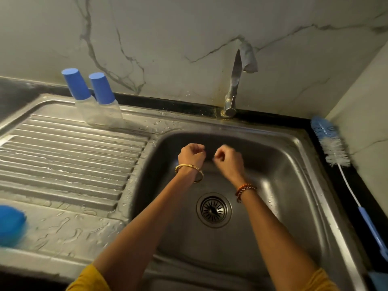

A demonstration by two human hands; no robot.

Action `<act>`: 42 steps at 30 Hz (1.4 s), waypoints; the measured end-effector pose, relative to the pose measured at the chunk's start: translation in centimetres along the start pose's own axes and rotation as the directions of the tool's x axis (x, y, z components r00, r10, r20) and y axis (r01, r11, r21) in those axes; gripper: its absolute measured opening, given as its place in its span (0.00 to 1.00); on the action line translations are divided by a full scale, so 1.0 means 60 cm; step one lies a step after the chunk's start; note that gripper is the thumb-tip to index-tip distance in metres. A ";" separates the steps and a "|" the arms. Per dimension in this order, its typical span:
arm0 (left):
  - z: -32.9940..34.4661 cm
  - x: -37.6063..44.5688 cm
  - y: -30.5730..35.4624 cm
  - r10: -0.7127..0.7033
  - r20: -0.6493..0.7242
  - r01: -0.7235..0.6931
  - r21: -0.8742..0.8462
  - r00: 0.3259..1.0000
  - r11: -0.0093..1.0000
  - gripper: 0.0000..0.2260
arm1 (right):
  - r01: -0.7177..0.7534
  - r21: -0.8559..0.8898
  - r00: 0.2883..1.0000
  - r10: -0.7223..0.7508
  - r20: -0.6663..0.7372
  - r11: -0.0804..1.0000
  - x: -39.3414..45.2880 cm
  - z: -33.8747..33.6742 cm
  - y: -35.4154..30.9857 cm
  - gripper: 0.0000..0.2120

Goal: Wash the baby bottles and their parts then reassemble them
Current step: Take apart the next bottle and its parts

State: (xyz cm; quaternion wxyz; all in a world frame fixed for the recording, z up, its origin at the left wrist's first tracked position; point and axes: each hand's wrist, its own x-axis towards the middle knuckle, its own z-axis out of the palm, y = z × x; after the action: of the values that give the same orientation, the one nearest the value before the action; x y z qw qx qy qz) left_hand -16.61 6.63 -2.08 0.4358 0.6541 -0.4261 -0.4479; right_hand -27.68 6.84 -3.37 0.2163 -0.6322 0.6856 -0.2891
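Note:
Two clear baby bottles with blue caps stand side by side at the back of the drainboard, the left bottle [80, 95] touching the right bottle [107, 99]. Both look assembled. My left hand [191, 154] and my right hand [227, 159] hover over the steel sink basin [279, 185], close together, fingers curled, blurred by motion. Neither hand holds anything that I can see. A blue and white bottle brush [333, 148] lies on the dark counter to the right of the sink.
The tap [234, 89] rises behind the basin with a cloth wrapped over its spout; no water runs. The ribbed drainboard [69, 156] is wet. A blue round object [11, 224] sits at the left edge. The drain strainer [213, 210] is bare.

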 end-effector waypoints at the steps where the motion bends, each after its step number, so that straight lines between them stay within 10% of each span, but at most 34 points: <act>1: -0.013 -0.001 -0.005 0.006 -0.021 -0.005 0.033 1.000 0.999 0.09 | -0.051 -0.087 0.970 0.070 0.231 0.995 -0.008 0.006 -0.004 0.09; 4: -0.061 0.004 -0.017 0.046 -0.102 -0.035 0.112 0.994 0.993 0.10 | -0.081 -0.187 0.867 0.161 0.471 0.979 -0.024 0.016 -0.039 0.23; 15: -0.285 0.135 0.051 0.139 -0.432 -0.154 0.000 0.891 0.988 0.28 | 0.187 0.171 0.922 -0.233 0.310 0.967 0.091 0.062 -0.328 0.33; 31: -0.328 0.248 0.002 0.258 -0.515 -0.220 0.135 0.818 0.966 0.33 | 0.303 0.262 0.947 -0.319 0.022 0.916 0.211 0.217 -0.480 0.23; 39: -0.303 0.183 0.024 0.562 -0.279 -0.304 0.615 0.778 0.727 0.33 | 0.100 0.646 0.995 -0.061 -0.082 0.756 0.134 0.097 -0.378 0.15; 42: -0.271 0.137 0.029 0.739 -0.177 -0.407 0.740 0.650 0.535 0.27 | -0.038 0.798 0.999 0.020 0.033 0.602 0.083 0.044 -0.302 0.13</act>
State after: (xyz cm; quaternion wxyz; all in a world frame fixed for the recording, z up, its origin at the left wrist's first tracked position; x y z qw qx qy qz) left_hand 0.60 1.48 1.40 0.3997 0.6631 -0.6283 0.0759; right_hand -13.04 0.97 7.19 0.4871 -0.4611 0.4926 -0.5545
